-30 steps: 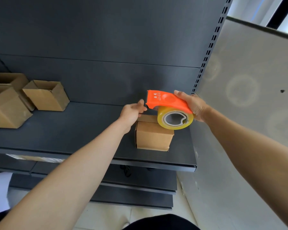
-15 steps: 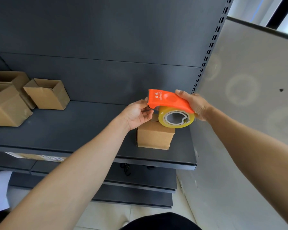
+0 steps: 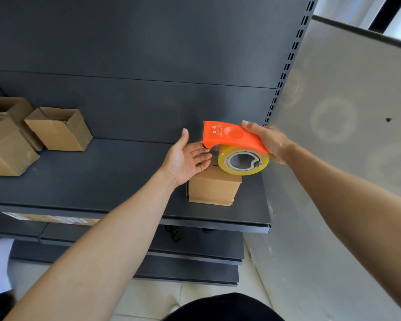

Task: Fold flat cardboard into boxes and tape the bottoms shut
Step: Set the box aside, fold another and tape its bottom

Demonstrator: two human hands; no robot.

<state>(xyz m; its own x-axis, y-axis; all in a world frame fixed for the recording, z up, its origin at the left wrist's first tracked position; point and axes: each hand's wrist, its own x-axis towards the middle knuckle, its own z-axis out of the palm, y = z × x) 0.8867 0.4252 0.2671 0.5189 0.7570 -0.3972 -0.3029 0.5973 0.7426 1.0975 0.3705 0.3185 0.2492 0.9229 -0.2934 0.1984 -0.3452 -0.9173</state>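
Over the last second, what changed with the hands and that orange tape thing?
The left hand lifted off the small box, curled its fingers at the front edge of the orange tape dispenser, then opened; it is now palm-up beside that edge, holding nothing. The right hand kept gripping the dispenser above the box. That box and the open boxes at left stayed put.
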